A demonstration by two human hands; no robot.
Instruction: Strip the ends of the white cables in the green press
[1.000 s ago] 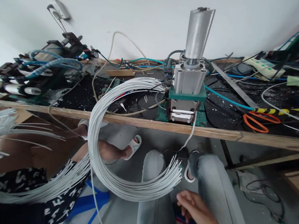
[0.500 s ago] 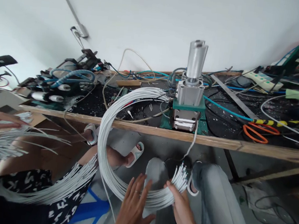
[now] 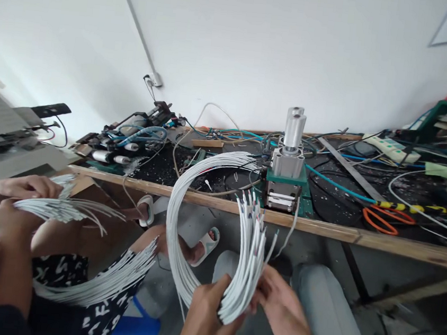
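Observation:
A looped bundle of white cables (image 3: 187, 206) arches from the workbench down to my lap, and its cut ends stand upright near the bench edge. My left hand (image 3: 208, 315) is closed round the lower part of the bundle. My right hand (image 3: 274, 295) grips the same bundle from the right, fingers pressed against it. Just beyond the cable ends, a small pneumatic press (image 3: 287, 169) with a silver cylinder and green base stands on the wooden workbench (image 3: 360, 236).
At the left, another person's hands (image 3: 16, 199) hold a separate white cable bundle (image 3: 67, 208); more cables lie across their patterned lap. Orange scissors (image 3: 386, 216), hoses, a power strip and another machine (image 3: 131, 136) crowd the bench. Sandalled feet show under it.
My left hand came into view and both hands closed on the bundle, turning its cut ends up from my knees to bench height. The view tilted upward and the neighbour's hands moved in.

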